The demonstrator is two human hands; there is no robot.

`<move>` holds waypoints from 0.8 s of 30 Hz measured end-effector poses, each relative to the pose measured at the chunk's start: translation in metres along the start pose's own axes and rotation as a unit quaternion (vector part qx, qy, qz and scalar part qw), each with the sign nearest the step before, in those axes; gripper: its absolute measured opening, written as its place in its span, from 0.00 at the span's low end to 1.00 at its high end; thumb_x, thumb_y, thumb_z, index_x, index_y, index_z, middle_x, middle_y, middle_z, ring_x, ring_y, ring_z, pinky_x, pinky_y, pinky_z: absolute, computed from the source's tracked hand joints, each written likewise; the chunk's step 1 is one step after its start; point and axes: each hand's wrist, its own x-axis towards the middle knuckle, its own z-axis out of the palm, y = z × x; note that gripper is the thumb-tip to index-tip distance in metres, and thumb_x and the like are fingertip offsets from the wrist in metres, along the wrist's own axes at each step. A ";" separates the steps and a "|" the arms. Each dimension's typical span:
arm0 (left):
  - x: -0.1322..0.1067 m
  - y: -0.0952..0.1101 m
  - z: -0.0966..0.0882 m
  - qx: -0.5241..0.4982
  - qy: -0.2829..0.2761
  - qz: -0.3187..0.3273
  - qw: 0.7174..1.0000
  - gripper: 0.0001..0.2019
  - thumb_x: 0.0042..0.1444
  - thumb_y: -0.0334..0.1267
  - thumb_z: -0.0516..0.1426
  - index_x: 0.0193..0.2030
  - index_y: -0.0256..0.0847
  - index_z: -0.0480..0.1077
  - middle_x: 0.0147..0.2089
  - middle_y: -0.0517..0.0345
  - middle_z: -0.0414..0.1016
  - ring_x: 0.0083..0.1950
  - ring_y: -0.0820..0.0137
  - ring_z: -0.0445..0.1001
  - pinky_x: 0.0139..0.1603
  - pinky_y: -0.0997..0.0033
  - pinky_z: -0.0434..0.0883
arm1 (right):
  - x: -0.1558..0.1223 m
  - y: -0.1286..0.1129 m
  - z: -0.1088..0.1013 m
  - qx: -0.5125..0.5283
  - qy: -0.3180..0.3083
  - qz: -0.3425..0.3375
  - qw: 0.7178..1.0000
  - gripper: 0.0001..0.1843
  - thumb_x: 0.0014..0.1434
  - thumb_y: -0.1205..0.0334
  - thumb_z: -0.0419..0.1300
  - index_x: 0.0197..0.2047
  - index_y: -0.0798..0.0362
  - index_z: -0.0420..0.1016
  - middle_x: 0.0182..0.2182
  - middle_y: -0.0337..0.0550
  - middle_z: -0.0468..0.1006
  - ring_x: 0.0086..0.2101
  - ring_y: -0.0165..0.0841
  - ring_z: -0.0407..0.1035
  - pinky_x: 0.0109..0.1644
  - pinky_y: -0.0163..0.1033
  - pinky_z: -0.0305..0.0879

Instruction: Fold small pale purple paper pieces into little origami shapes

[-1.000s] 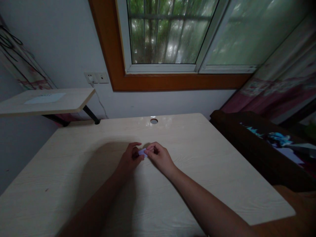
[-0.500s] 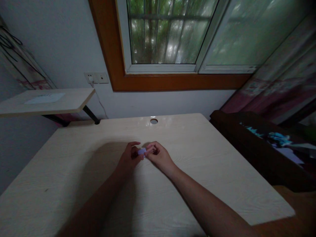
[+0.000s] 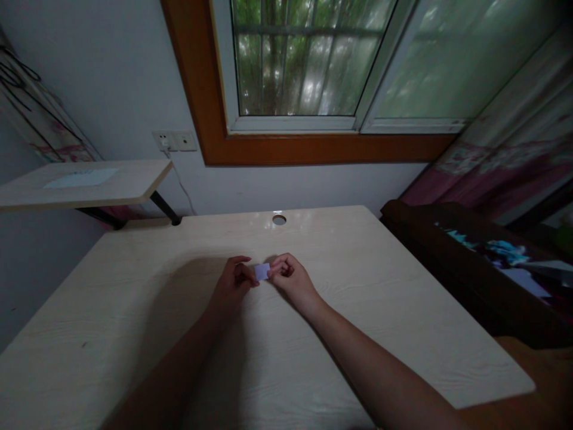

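A small pale lilac piece of paper [image 3: 262, 272] is held up between my two hands, above the desk [image 3: 358, 263]. My left hand [image 3: 235, 278] pinches its left edge between thumb and finger, with the index finger stretched out above. On the other side, my right hand [image 3: 289, 275] grips the right edge with thumb and fingertips, the remaining fingers curled. The paper looks flat and roughly square; its finer details are too small to make out.
A round cable hole [image 3: 279, 220] lies near the desk's back edge. At the back left stands a raised shelf [image 3: 134, 191] on black legs, with a white sheet [image 3: 83, 178] on it. Beyond the right edge is a dark wooden piece of furniture [image 3: 430, 251] with items on it.
My hands have moved slightly apart, the right one a little to the right. More of the lilac paper's face now shows between them.
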 end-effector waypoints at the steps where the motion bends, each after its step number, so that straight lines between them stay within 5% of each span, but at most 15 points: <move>1: 0.000 0.000 0.000 -0.001 -0.001 0.004 1.000 0.22 0.48 0.29 0.58 0.51 0.42 0.60 0.31 0.64 0.69 0.32 0.73 0.72 0.39 0.68 0.71 | 0.000 0.000 0.000 -0.002 0.002 -0.001 1.000 0.13 0.46 0.63 0.66 0.35 0.52 0.67 0.26 0.35 0.73 0.27 0.28 0.68 0.33 0.34 0.63; 11: -0.001 -0.006 -0.002 0.102 0.014 -0.012 0.995 0.23 0.51 0.36 0.63 0.53 0.42 0.61 0.33 0.64 0.67 0.33 0.74 0.70 0.35 0.73 0.67 | -0.007 -0.004 0.005 -0.071 -0.027 -0.018 0.997 0.11 0.52 0.61 0.65 0.38 0.52 0.70 0.29 0.37 0.74 0.28 0.29 0.68 0.34 0.35 0.64; 24: -0.002 -0.002 -0.002 0.163 0.005 0.008 0.987 0.21 0.53 0.34 0.60 0.53 0.42 0.62 0.31 0.65 0.64 0.31 0.74 0.66 0.32 0.74 0.63 | -0.006 -0.001 0.003 -0.110 -0.023 -0.024 0.993 0.13 0.48 0.67 0.63 0.40 0.51 0.70 0.25 0.33 0.73 0.26 0.28 0.67 0.32 0.33 0.63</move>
